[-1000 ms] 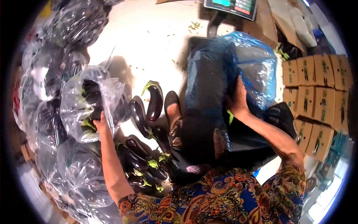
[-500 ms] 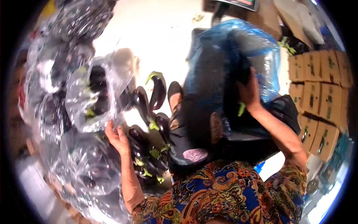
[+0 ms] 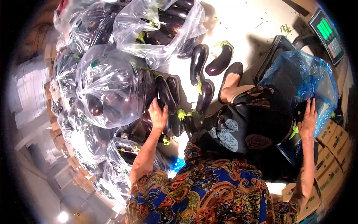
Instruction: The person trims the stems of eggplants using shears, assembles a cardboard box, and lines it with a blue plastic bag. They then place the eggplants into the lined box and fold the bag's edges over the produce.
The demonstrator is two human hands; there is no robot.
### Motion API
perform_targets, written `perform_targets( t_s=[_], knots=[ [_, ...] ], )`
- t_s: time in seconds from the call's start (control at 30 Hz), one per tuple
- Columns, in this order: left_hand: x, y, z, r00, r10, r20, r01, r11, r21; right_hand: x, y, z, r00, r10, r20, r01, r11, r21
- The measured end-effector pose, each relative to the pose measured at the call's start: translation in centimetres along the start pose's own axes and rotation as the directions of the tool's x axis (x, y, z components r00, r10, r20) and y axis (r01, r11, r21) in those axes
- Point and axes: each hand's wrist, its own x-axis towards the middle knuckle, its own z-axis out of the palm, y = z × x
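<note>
Fingers spread, my left hand touches the lower part of a dark eggplant in the loose pile at the centre left. My right hand rests at the blue plastic bag on the right, against a dark eggplant with a green stem; whether its fingers grip the eggplant is hard to tell. More eggplants lie loose on the pale floor. Knotted clear bags full of eggplants stand to the left of my left hand. An open clear bag with eggplants is above it.
A scale display with green digits stands at the upper right, near a black tray. Cardboard boxes are stacked at the lower right. My foot in a dark shoe is on the floor between the eggplants and the blue bag.
The view has turned, bringing the scale display into sight. My left hand has moved from beside the clear bags onto the loose eggplants. My right hand is now lower along the blue bag.
</note>
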Motion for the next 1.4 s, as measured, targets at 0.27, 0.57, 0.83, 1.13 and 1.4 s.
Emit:
perform_targets(
  t_s=[0.27, 0.57, 0.83, 1.13, 1.4],
  knots=[
    [7.2, 1.3, 3.0, 0.823, -0.479, 0.304, 0.512, 0.858, -0.033, 1.9, 5.2, 1.3, 0.996, -0.075, 0.051, 0.048, 0.914, 0.404],
    [2.1, 8.0, 0.3, 0.841, -0.007, 0.541, 0.341, 0.783, -0.520, 0.7, 3.9, 1.5, 0.987, -0.106, -0.120, 0.131, 0.966, 0.224],
    [6.1, 9.5, 4.4, 0.866, -0.061, 0.497, 0.443, 0.556, -0.703, 0.0, 4.6, 2.1, 0.977, -0.140, -0.158, 0.191, 0.906, 0.378],
    [8.0, 6.1, -3.7, 0.819, 0.014, 0.574, 0.441, 0.626, -0.644, 0.9, 2.5, 0.0, 0.984, 0.172, 0.040, -0.101, 0.365, 0.925],
    [-2.8, -6.5, -8.6, 0.929, -0.058, 0.366, 0.236, 0.854, -0.464, 1.5, 5.3, 3.6, 0.997, 0.051, -0.057, 0.017, 0.580, 0.814]
  ],
)
